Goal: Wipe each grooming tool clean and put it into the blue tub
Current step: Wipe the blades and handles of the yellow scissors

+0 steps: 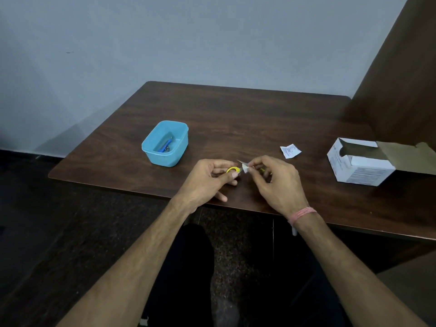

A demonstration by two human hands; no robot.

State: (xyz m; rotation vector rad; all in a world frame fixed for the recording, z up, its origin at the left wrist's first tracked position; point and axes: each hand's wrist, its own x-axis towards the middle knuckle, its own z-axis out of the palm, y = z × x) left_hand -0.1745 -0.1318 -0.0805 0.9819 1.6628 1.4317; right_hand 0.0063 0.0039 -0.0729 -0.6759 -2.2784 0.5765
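Observation:
My left hand (207, 179) grips a small pair of scissors by its yellow ring handle (233, 170) just above the table's front edge. My right hand (274, 181) pinches a small white wipe (245, 167) folded around the scissors' blade; most of the blade is hidden. A bit of yellow shows under my right fingers. The blue tub (151, 149) stands to the left of my hands, with a blue-handled tool (165, 145) and some thin metal pieces lying inside it.
A torn white wipe sachet (290, 151) lies on the brown wooden table (236, 114) right of my hands. An opened white cardboard box (361, 161) sits at the right edge. A wall stands behind, a brown panel on the right.

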